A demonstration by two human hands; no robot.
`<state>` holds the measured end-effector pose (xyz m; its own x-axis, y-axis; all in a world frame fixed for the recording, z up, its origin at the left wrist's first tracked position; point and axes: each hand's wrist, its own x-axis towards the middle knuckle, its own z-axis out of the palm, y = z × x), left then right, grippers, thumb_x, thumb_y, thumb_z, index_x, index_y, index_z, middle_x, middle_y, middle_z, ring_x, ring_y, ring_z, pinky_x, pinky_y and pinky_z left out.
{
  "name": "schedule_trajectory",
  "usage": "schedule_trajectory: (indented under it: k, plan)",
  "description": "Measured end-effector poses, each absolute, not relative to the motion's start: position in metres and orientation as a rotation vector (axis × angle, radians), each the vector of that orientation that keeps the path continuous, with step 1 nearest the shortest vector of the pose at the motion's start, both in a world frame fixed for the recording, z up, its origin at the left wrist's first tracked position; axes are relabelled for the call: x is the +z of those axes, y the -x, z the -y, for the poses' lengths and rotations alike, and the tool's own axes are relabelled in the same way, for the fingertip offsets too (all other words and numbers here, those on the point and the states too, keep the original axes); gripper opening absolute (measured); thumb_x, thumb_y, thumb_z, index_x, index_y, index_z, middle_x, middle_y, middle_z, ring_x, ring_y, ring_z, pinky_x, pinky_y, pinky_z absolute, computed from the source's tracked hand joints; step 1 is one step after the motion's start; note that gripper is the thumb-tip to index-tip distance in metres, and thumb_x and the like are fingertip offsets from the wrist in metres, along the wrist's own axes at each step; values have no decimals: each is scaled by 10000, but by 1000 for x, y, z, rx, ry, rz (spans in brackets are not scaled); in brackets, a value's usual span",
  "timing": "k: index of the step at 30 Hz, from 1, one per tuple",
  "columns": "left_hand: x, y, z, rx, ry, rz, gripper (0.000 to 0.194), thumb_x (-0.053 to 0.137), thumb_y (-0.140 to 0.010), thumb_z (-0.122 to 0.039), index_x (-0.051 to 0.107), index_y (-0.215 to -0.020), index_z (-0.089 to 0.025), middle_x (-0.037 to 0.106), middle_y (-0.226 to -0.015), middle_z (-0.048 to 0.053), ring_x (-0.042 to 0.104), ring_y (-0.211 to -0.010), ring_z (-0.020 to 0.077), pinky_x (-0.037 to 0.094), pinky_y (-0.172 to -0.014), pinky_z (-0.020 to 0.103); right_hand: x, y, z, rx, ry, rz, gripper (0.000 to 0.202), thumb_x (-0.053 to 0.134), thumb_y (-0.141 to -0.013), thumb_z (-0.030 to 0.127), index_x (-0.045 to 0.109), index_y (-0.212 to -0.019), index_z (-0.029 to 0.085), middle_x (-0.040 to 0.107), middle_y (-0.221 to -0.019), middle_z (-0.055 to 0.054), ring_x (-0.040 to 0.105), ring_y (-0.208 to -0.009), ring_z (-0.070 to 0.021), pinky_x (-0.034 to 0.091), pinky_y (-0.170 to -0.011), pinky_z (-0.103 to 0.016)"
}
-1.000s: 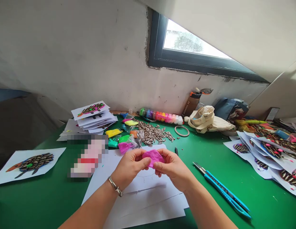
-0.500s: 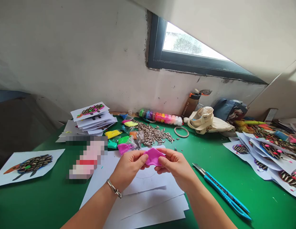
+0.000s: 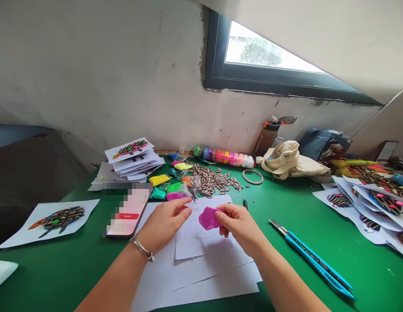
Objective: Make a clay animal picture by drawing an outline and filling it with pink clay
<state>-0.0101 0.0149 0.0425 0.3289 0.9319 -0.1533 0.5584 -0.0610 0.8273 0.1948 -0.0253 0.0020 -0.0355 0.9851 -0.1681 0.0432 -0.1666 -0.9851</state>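
A flattened piece of magenta modelling clay (image 3: 209,218) is pinched between the thumb and fingers of my right hand (image 3: 235,220). It hangs above a small sheet of paper (image 3: 188,249) that bears a faint pencil outline. My left hand (image 3: 167,221), with a metal bracelet at the wrist, is off to the left of the clay, fingers stretched and apart, holding nothing I can see. Just beyond its fingertips lie small bags of coloured clay, among them a magenta one (image 3: 176,196) and a green one (image 3: 174,187). Larger white sheets (image 3: 201,294) lie beneath the drawing.
To the right lies a blue utility knife (image 3: 313,260) with its blade out. Sunflower seeds (image 3: 212,180) are heaped behind, near a tape ring (image 3: 252,177). A phone (image 3: 126,216), a seed-bird picture (image 3: 55,221) and stacked pictures (image 3: 133,167) occupy the left; more pictures (image 3: 370,208) lie right.
My left hand has let go of the clay and moved left, its fingers now apart. My right hand keeps the clay. The camera view has shifted slightly, showing more of the pencil drawing.
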Motion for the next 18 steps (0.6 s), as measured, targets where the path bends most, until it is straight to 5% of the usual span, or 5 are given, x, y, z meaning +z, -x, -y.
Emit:
schedule_trajectory:
  k: [12,18]
  plan:
    - [9,25,-17,424,-1800,-1333,351,494,-770,-186,717,-1040,-208,721,-1042,38,655,-954,217,484,-817,287,-8,-170,19,1434,1418,1239,228,575,-788,359,639,-709,154,503,-538,34,441,-442,-71,277,-428,-202]
    - [6,23,-16,324,-1992,-1282,338,458,-805,-206,732,-999,-241,740,-924,33,655,-855,219,466,-743,287,-1,-170,20,1560,1266,1154,254,603,-781,393,654,-765,144,513,-580,22,394,-442,-61,235,-421,-203]
